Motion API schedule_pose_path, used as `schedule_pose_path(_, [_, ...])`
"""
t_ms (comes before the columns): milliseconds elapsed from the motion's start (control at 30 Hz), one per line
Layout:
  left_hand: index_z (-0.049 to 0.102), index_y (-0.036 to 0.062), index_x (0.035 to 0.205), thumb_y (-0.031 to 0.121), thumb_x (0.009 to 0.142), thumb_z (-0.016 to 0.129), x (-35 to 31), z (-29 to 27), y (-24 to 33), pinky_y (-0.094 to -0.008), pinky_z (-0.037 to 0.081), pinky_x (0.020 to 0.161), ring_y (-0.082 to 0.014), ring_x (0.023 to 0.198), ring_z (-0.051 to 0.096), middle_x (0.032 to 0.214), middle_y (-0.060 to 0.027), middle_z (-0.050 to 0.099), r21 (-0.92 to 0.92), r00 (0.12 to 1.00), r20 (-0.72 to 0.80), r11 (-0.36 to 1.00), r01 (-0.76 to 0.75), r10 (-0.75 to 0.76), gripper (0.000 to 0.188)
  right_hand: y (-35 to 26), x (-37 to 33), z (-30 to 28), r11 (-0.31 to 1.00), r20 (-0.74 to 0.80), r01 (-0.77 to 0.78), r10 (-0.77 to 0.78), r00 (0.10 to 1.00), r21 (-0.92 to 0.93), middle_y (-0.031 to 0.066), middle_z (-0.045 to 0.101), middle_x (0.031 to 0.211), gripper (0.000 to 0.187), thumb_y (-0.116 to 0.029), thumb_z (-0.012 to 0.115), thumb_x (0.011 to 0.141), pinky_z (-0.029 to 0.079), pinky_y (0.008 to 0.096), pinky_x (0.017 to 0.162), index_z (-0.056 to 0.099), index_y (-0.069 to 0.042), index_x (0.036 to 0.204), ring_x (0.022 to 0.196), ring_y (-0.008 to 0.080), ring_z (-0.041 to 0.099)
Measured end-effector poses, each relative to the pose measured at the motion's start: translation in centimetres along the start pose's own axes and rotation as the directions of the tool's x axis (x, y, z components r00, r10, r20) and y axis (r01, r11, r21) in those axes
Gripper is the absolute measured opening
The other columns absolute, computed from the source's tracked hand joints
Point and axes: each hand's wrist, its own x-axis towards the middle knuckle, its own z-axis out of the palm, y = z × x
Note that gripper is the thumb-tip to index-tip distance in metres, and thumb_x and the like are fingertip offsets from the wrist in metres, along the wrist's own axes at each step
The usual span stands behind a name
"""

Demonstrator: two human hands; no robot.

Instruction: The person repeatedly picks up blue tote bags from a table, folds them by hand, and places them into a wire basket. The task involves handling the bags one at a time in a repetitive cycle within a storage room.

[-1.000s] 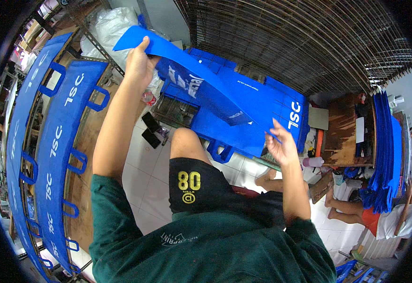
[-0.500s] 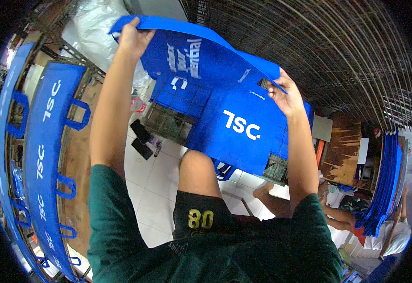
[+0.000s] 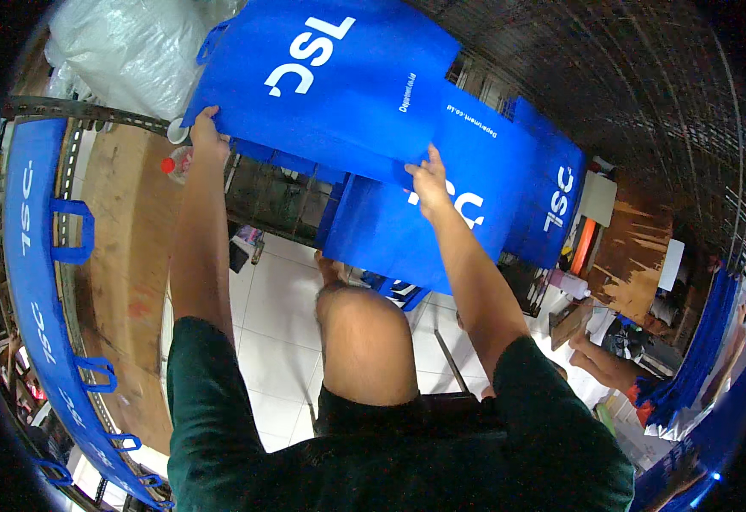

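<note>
A blue fabric bag panel (image 3: 364, 51) with white print lies spread out in front of me, with a blue loop handle at its far left corner. My left hand (image 3: 208, 138) is closed on its near left edge. At the right end of that same edge, my right hand (image 3: 428, 181) pinches the fabric between thumb and fingers, the index finger partly stretched forward. Under and beside it rests another blue printed panel (image 3: 373, 230), partly covered by my right hand and forearm. A third blue panel (image 3: 552, 188) lies farther right. Wire rack bars show beneath the panels.
Several blue bags (image 3: 27, 183) with handles line a shelf at left, beside a wooden board (image 3: 125, 256). Clear plastic wrapping (image 3: 125, 51) and a red-capped bottle (image 3: 173, 164) are at upper left. Wire racks (image 3: 646, 102) fill the upper right. Another person's leg (image 3: 608, 367) shows at right.
Both hands have come down from holding the panel raised and curved; it now lies flatter with its printed side up. My right hand has moved left. The whole view has shifted.
</note>
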Motion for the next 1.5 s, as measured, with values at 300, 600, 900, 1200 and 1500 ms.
schedule_pose_path(300, [0.035, 0.0023, 0.125, -0.005, 0.068, 0.060, 5.9, -7.4, -8.4, -0.0279, 0.046, 0.059, -0.0177, 0.072, 0.055, 0.088, -0.0094, 0.055, 0.348, 0.959, -0.236, 0.935, -0.067, 0.156, 0.062, 7.6, 0.1, 3.7, 0.991, -0.340, -0.067, 0.024, 0.940, -0.116, 0.0116, 0.053, 0.082, 0.057, 0.002, 0.061, 0.075, 0.046, 0.0304, 0.046, 0.035, -0.011, 0.124, 0.058, 0.0173, 0.056])
schedule_pose_path(600, [0.041, -0.0016, 0.122, -0.010, 0.070, 0.059, 2.6, -6.9, -8.5, -0.0270, 0.046, 0.059, -0.0155, 0.066, 0.054, 0.085, -0.0084, 0.055, 0.498, 0.928, -0.091, 0.823, -0.273, 0.362, 0.056, 11.9, 0.3, 3.8, 0.992, -0.354, -0.020, -0.025, 0.935, -0.125, 0.0095, 0.060, 0.066, 0.014, 0.002, 0.063, 0.074, 0.048, 0.0286, 0.049, 0.054, -0.001, 0.085, 0.054, 0.0163, 0.061])
schedule_pose_path(900, [0.045, -0.0037, 0.121, -0.010, 0.073, 0.059, 5.4, -9.6, -10.4, -0.0277, 0.048, 0.065, -0.0177, 0.076, 0.056, 0.092, -0.0099, 0.053, 0.418, 0.938, -0.015, 0.855, -0.308, 0.345, 0.050, 11.8, -0.1, 3.6, 0.983, -0.385, -0.014, -0.060, 0.921, -0.185, 0.0103, 0.063, 0.065, 0.009, 0.000, 0.065, 0.074, 0.048, 0.0277, 0.050, 0.060, 0.000, 0.081, 0.055, 0.0144, 0.061])
schedule_pose_path(1200, [0.042, -0.0024, 0.124, 0.001, 0.077, 0.064, -2.1, -7.8, -8.3, -0.0301, 0.047, 0.078, -0.0209, 0.095, 0.054, 0.109, -0.0140, 0.051, 0.705, 0.856, 0.012, 0.603, -0.373, 0.516, 0.052, 13.6, -1.0, 1.7, 0.767, -0.295, 0.258, -0.500, 0.814, -0.588, 0.0126, 0.062, 0.075, 0.017, -0.008, 0.065, 0.076, 0.046, 0.0325, 0.050, 0.061, -0.004, 0.092, 0.052, 0.0180, 0.057])
schedule_pose_path(1500, [0.044, 0.0031, 0.126, 0.001, 0.080, 0.061, -17.5, -10.1, -16.6, -0.0298, 0.043, 0.087, -0.0186, 0.093, 0.053, 0.112, -0.0139, 0.054, 0.389, 0.773, 0.331, 0.667, -0.635, 0.542, 0.049, 12.7, -11.3, -12.2, 0.886, -0.290, 0.086, -0.239, 0.927, -0.456, 0.0122, 0.061, 0.090, 0.023, -0.018, 0.067, 0.077, 0.049, 0.0311, 0.060, 0.062, -0.007, 0.097, 0.069, 0.0208, 0.059])
